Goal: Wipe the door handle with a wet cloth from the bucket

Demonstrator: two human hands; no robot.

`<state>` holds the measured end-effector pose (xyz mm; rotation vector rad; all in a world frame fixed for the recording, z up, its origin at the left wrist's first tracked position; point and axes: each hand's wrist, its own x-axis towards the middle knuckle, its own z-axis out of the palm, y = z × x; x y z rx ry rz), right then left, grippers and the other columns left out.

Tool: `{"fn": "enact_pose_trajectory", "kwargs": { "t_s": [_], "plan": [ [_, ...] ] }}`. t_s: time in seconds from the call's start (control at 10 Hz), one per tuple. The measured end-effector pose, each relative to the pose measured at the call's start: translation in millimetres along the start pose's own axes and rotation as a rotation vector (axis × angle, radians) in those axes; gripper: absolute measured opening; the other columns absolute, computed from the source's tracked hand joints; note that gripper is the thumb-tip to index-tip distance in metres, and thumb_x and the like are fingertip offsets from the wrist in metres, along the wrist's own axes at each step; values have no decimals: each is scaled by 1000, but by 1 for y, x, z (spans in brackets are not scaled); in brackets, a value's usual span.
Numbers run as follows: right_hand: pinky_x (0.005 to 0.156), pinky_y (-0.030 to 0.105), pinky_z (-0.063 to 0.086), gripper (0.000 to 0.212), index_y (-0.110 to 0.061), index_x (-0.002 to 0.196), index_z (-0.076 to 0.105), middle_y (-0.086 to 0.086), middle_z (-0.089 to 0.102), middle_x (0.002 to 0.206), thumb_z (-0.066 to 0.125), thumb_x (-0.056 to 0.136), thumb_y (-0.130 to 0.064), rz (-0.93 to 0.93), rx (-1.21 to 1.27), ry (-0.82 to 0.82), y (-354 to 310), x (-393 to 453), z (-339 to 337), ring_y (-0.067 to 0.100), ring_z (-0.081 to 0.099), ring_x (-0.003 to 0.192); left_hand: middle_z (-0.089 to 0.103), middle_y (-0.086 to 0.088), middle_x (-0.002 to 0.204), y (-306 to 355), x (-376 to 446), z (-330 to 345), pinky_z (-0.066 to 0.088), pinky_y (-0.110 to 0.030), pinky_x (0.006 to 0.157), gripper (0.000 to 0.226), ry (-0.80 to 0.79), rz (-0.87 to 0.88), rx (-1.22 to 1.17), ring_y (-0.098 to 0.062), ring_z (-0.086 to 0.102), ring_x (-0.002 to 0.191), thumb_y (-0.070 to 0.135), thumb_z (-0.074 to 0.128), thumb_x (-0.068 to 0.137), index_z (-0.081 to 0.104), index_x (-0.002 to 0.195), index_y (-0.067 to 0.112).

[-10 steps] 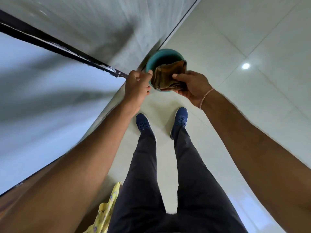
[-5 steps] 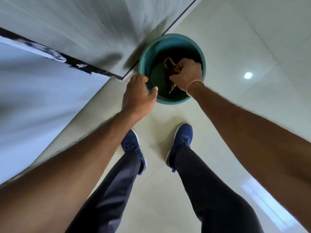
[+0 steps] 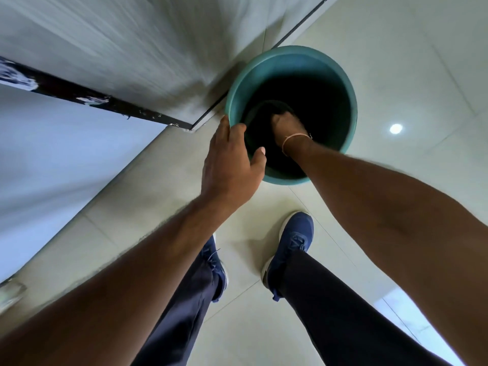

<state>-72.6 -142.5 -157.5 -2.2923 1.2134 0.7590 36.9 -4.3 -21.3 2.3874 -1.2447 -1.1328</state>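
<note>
Teal bucket [image 3: 286, 59] sits on the pale tiled floor [image 3: 396, 62], right by the wall [image 3: 132, 43] corner, rim close to the dark skirting line. Round plastic, thick rolled rim, matte teal outside and on the inner wall near the top; inside goes v. dark, almost black, so can't tell the water level. Near rim looks smooth, no handle visible from this angle.

R hand [image 3: 286, 125] is plunged deep into the bucket, wrist below rim level, thin pale thread bracelet [image 3: 295, 138] on the wrist. Fingers point down into the dark and are lost there; can't tell if they're closed on anything. Cloth itself not distinguishable: only a dark rounded shape [image 3: 266, 107] just beyond the knuckles, too dim to call.

L hand [image 3: 229, 159] is at the bucket's near-left rim, fingers loosely spread and curled, fingertips [image 3: 239, 128] over the rim edge, thumb [image 3: 260, 154] sticking out over the opening. Open, not holding anything; looks like it's touching or just resting on the rim, hard to say which.

Below: person's legs in dark trousers [image 3: 343, 313], blue sneakers [image 3: 293, 244] planted apart on the tiles, just short of the bucket. Left side: blurred light-blue panel [image 3: 52, 159] w/ a black chipped edge strip [image 3: 105, 101] above it.
</note>
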Motion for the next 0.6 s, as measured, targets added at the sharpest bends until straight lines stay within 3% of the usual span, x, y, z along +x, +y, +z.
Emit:
{"fn": "enact_pose_trajectory", "kwargs": {
  "t_s": [0.1,0.3,0.5,0.6],
  "plan": [
    [103,47,52,36,4,133,65,30,70,126,46,102,3,63,147,-2,-4,-13,-7,44,68,121,40,-11,169,2,-1,-7,46,-50,118,56,-13,1,-9,-33,42,153,37,65,103,49,151,12],
    [96,46,57,31,-15,123,68,11,71,123,66,92,-20,129,419,216,-21,-90,-81,37,62,120,46,-7,164,32,-16,-56,42,-46,119,55,-48,52,-8,-29,44,150,33,64,105,49,153,11],
    [107,45,50,49,-19,137,64,3,67,136,76,90,-29,110,548,334,-46,-218,-191,29,53,132,52,-9,155,92,-77,-147,42,-44,116,50,-23,172,-32,-26,44,147,25,66,103,51,148,7],
    [109,44,51,56,-18,140,61,5,64,141,77,88,-32,114,519,457,-60,-286,-245,29,52,135,49,-10,162,121,-115,-197,40,-44,125,59,1,260,-11,-28,42,154,25,69,102,48,155,9]
  ]
}}
